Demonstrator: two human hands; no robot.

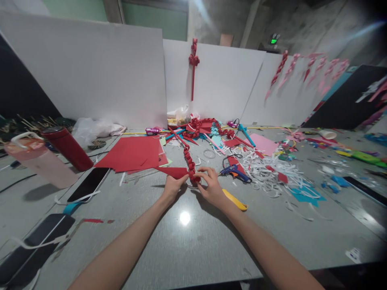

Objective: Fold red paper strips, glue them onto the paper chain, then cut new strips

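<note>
A twisted red paper chain (189, 158) runs from the craft pile down to the middle of the table, its near end between my two hands. My left hand (173, 186) pinches a pointed piece of red paper (178, 172) close to that end. With bent fingers, my right hand (211, 186) grips the chain's lower end from the other side. Under the chain end shows part of a pale ring (191, 185). Just right of my right hand lie a blue glue gun (240, 174) and a yellow cutter-like tool (235, 199).
Red paper sheets (133, 153) lie left of centre. White paper shreds (256, 169) spread on the right. A red flask (68, 149), a pink bottle (39, 161) and a phone (89, 184) stand or lie at left. A finished-looking red chain (194, 60) hangs on the white partition (217, 80).
</note>
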